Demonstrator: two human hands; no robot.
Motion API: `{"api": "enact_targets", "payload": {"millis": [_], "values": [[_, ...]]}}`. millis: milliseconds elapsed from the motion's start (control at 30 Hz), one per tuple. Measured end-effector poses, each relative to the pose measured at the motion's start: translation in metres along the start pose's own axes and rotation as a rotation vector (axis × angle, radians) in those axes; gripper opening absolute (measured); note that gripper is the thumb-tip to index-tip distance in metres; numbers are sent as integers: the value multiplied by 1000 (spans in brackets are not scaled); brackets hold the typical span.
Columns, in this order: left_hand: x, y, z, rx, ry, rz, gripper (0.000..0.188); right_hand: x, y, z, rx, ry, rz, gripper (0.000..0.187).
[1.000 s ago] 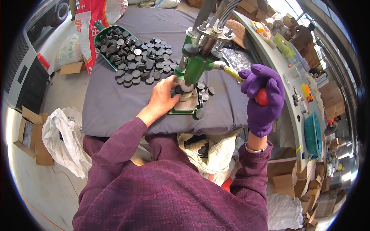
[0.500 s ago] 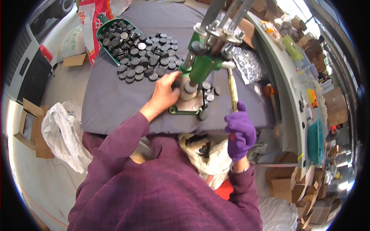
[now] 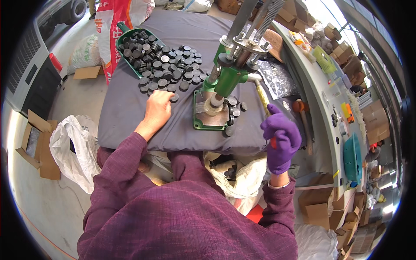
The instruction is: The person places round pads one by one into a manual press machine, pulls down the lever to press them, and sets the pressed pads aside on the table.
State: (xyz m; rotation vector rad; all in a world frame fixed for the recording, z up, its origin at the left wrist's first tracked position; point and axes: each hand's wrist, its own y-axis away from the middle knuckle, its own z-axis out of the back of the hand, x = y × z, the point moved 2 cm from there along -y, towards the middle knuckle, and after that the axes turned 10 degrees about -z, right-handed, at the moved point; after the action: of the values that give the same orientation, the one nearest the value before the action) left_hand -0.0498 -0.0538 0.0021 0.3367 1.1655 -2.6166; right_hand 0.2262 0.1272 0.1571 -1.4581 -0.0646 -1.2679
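Note:
My bare left hand (image 3: 157,109) is at the near edge of a pile of black round caps (image 3: 164,65), its fingers curled with the tips on one black cap (image 3: 174,98). My right hand (image 3: 282,139), in a purple knitted glove, is closed around the lever (image 3: 262,97) of a green hand press (image 3: 225,76); the lever is wrapped in yellowish tape, and a bit of red shows at the grip. Under the ram, a round die (image 3: 213,109) sits on the press's metal base plate. Several black caps (image 3: 234,111) lie to the right of the base.
A green scoop (image 3: 122,27) full of caps lies at the table's far left. On the right are a clear plastic bag (image 3: 279,80), a hammer (image 3: 302,113) and a straw hat (image 3: 274,45). White sacks (image 3: 73,149) and cardboard boxes (image 3: 41,151) stand around the grey-covered table (image 3: 130,130).
My left hand has moved left from the press die to a cap at the pile's edge. My right hand has shifted slightly right and down with the lever.

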Motion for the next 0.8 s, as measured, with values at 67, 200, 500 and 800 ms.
{"api": "enact_targets", "payload": {"millis": [67,200,500,800], "values": [[5,4,6,-28,-115,138,32,9,-15,1,-36,-94,-27,28],[-8,0,-4,17,-189,142,40,27,-44,7,-75,-131,-156,34],[-21,-13,-18,-139,184,135,51,24,-74,11,-32,-124,-132,42],[-74,-46,-42,-14,429,154,78,21,-70,13,-26,-144,-89,44]]}}
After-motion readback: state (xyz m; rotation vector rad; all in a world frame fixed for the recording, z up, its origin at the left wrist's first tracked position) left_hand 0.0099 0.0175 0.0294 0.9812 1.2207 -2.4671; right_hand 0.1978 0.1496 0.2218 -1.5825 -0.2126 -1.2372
